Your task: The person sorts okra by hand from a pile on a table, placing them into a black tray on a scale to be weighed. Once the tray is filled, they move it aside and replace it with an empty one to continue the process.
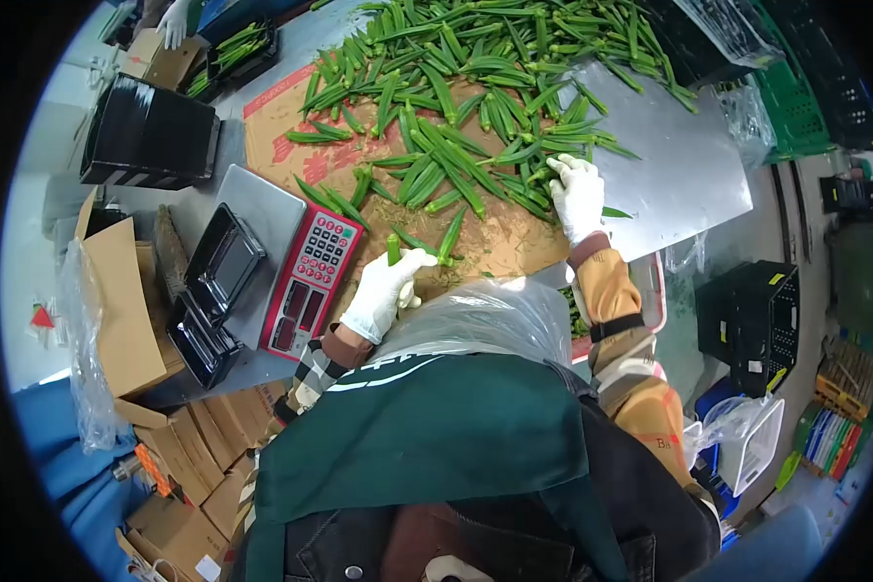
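A big heap of green okra [446, 87] spreads over the far half of the work table, partly on flattened cardboard [504, 254]. My left hand [383, 293], in a white glove, is closed round an okra pod [394, 249] whose end sticks up past the fingers. Close to its fingertips lies another okra pod [451, 236]. At the right edge of the loose okra, my gloved right hand [578, 199] reaches into the pods with curled fingers, closed on okra that they partly hide.
Left of the cardboard stands a red scale [306, 272] with black trays [225, 264] on its plate. A bare metal sheet [684, 179] lies at right. Black crates [747, 315] and an open cardboard box [121, 301] flank the table. Another person's gloved hand [175, 23] shows at top left.
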The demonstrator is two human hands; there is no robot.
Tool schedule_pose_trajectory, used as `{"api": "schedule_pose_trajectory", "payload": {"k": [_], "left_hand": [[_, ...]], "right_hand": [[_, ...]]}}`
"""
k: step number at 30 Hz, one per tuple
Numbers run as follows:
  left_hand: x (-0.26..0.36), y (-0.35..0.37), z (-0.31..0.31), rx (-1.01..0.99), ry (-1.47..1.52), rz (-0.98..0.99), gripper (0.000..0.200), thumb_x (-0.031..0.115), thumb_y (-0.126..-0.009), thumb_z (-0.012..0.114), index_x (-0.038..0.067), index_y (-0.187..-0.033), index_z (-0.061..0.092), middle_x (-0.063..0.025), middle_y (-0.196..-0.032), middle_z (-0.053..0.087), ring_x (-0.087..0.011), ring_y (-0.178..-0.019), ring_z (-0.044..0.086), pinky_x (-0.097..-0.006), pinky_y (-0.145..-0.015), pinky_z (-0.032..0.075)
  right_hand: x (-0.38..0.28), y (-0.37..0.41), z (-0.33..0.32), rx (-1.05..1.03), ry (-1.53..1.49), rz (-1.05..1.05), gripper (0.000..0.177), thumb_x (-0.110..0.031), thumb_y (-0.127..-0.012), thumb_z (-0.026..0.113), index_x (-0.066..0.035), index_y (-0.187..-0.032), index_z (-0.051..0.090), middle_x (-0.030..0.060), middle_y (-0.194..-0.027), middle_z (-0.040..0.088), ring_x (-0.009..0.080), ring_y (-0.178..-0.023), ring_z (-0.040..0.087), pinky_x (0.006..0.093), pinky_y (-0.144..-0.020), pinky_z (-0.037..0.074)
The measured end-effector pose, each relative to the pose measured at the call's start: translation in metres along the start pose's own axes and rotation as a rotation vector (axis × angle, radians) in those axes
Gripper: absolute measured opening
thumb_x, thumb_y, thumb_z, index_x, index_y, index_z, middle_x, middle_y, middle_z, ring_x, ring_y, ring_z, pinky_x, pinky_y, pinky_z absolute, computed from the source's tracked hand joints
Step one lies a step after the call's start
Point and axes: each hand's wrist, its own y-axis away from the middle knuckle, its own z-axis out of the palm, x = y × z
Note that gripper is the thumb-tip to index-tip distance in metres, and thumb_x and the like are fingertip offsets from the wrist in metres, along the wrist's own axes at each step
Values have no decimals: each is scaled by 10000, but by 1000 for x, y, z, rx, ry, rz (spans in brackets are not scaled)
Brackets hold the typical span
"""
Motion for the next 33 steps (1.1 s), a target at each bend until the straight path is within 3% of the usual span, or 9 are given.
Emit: {"api": "schedule_pose_trajectory", "payload": {"k": [5, 10, 14, 19, 23, 25, 27, 30, 33], "left_hand": [[-4, 7, -4, 70, 22, 40, 330, 370, -984, 643, 64, -1070, 735, 70, -567, 436, -53, -482, 390, -265, -551, 452], [-6, 8, -8, 135, 24, 76, 334, 367, -996, 629, 59, -1066, 739, 62, -568, 448, -51, -479, 393, -257, -535, 452], [-2, 9, -5, 131, -1, 85, 324, 358, -984, 653, 54, -1060, 735, 51, -579, 460, -53, -490, 415, -246, -521, 444], [6, 11, -6, 159, -76, 129, 286, 316, -969, 669, 49, -1054, 729, 42, -620, 508, -58, -526, 466, -249, -523, 429], [20, 1, -21, 236, -30, 186, 257, 281, -978, 665, 47, -1067, 723, 34, -643, 543, -51, -530, 489, -219, -514, 382], [39, -4, -32, 317, -129, 263, 246, 264, -981, 669, 39, -1070, 719, 29, -655, 569, -43, -533, 491, -217, -512, 375], [43, -16, -48, 309, -140, 300, 246, 245, -985, 670, 24, -1084, 715, 5, -722, 634, -48, -600, 553, -217, -555, 419], [86, -32, -73, 422, -152, 452, 246, 232, -989, 664, 18, -1102, 711, -13, -747, 655, -64, -615, 576, -221, -579, 453], [119, -52, -95, 502, -144, 479, 230, 247, -992, 665, 33, -1061, 714, 3, -750, 656, -52, -618, 572, -195, -579, 454]], "right_hand": [[-16, -20, -20, -56, 116, -58, 365, -136, -788, 727, -94, -1147, 669, 105, -1128, 670, 330, -1127, 572, 436, -958, 453], [-82, -34, -11, 161, -295, -143, 317, -190, -902, 689, -37, -1173, 628, 184, -1072, 670, 371, -974, 650, 442, -854, 524], [-95, -18, 59, -152, -39, -106, 359, -219, -856, 696, -70, -1176, 626, 146, -970, 660, 349, -898, 648, 467, -787, 526], [-91, -22, 65, -247, 63, -118, 466, -255, -833, 729, -83, -1252, 620, 135, -1015, 641, 318, -934, 633, 457, -825, 519], [-69, -12, 33, -338, -650, 103, 417, -229, -887, 708, -3, -1231, 640, 189, -1117, 701, 326, -1037, 668, 390, -923, 509], [-65, -2, 2, -470, -1060, 386, 314, -110, -935, 666, 26, -1216, 633, 79, -1046, 704, 137, -921, 641, 289, -829, 516], [-57, -1, -17, -577, -1041, 559, 279, -56, -931, 651, 4, -1203, 630, 63, -997, 690, 109, -844, 638, 252, -735, 525], [-59, 21, -49, -378, -1364, 816, 235, -12, -930, 632, -11, -1164, 615, 29, -921, 656, 101, -718, 596, 246, -633, 516], [-49, 28, -41, -436, -1358, 704, 258, -11, -924, 645, -15, -1180, 613, 25, -940, 659, 91, -721, 597, 232, -633, 504]]}}
